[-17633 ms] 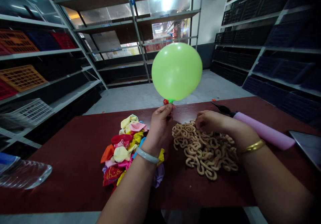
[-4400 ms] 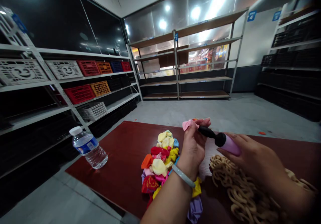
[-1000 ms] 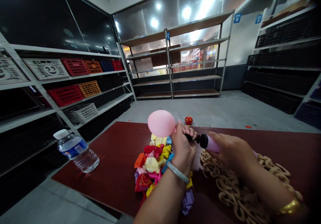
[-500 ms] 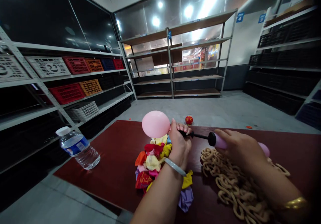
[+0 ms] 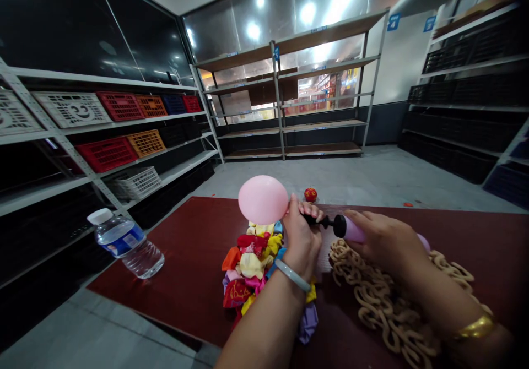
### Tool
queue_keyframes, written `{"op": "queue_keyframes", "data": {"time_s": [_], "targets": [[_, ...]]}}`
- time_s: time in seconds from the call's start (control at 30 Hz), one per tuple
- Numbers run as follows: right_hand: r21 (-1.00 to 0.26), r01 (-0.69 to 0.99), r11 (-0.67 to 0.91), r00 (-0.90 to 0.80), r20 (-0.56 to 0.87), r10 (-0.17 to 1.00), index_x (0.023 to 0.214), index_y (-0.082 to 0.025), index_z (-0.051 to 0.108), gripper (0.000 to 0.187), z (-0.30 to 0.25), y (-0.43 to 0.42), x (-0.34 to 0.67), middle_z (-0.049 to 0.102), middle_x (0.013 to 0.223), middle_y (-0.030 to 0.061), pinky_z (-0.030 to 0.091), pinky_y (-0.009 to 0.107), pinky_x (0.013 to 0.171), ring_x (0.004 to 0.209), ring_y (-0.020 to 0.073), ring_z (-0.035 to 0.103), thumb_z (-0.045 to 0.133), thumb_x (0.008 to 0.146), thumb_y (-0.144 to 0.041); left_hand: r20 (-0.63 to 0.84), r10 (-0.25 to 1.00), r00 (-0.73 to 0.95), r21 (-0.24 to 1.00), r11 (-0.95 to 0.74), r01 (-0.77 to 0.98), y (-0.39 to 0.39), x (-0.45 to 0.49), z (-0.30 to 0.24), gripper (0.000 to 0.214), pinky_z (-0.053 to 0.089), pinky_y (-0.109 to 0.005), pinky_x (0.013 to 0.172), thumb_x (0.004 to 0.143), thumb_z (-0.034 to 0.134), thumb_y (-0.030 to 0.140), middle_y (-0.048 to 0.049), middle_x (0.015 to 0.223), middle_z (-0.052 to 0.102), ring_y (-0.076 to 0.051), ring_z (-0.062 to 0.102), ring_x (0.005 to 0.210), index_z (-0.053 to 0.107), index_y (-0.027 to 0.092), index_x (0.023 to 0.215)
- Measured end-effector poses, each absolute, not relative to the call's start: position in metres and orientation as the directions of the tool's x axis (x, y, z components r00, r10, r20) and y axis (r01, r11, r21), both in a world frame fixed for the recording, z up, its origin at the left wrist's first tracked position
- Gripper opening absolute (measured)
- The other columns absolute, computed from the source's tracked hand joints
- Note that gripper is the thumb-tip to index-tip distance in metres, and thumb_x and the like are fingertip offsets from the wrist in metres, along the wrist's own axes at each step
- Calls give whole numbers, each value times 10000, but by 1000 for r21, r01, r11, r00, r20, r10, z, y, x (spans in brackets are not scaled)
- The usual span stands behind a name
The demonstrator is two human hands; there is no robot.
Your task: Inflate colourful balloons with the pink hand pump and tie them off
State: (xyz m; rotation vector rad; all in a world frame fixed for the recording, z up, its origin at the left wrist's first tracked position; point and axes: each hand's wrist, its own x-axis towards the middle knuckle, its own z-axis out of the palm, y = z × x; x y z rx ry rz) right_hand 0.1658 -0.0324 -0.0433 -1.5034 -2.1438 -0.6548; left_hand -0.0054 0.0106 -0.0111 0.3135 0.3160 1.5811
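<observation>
A pink balloon (image 5: 263,200), round and partly inflated, sits on the nozzle end of a hand pump. My left hand (image 5: 302,231) is closed around the balloon's neck and the pump's black front end; the neck itself is hidden by the fingers. My right hand (image 5: 382,242) wraps the purple barrel of the balloon pump (image 5: 352,230), whose short black rod shows between the hands. Below my left hand lies a heap of limp coloured balloons (image 5: 250,264). Under my right forearm is a pile of tan, curly loops (image 5: 380,303).
A water bottle (image 5: 128,243) stands at the left of the dark red table (image 5: 185,248). A small red ball (image 5: 310,194) is beyond the table's far edge. Shelves with crates (image 5: 107,154) line the left, and a tall rack (image 5: 285,126) stands at the back.
My right hand has pushed the pump barrel left toward my left hand, so less of the rod shows. The pink balloon has grown larger.
</observation>
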Motion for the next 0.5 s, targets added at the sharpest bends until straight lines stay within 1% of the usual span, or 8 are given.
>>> {"op": "queue_keyframes", "data": {"time_s": [0.13,0.23,0.33,0.5], "targets": [[121,951,284,-301,573,763,1290,-268,595,494,-40,-29,180,727,1067,49,474,344,661,847,247,698,648,827,-431,10,995,-103,345,-100,-933,21,-35,2,474,238,-221,427,906,634,363,68,459,319,-74,333,387,342,193,573],[115,945,306,-313,587,747,1304,-286,583,499,-38,-28,191,727,1110,45,477,339,643,853,248,703,645,822,-402,35,986,-160,314,-163,-935,26,-54,9,486,220,-217,415,902,639,352,73,450,304,-69,328,374,319,197,570],[103,948,301,-302,594,746,1295,-289,591,499,-39,-27,196,734,1092,46,482,350,617,840,262,710,641,804,-371,40,983,-181,290,-185,-939,29,-64,11,497,212,-214,410,911,618,345,71,442,294,-67,329,366,292,199,565],[99,958,270,-278,563,778,1271,-273,610,482,-45,-27,187,738,1060,59,509,367,654,831,262,712,637,810,-412,-2,975,-221,290,-211,-934,30,-60,7,528,198,-212,400,879,655,419,76,459,292,-61,313,366,280,202,577]]}}
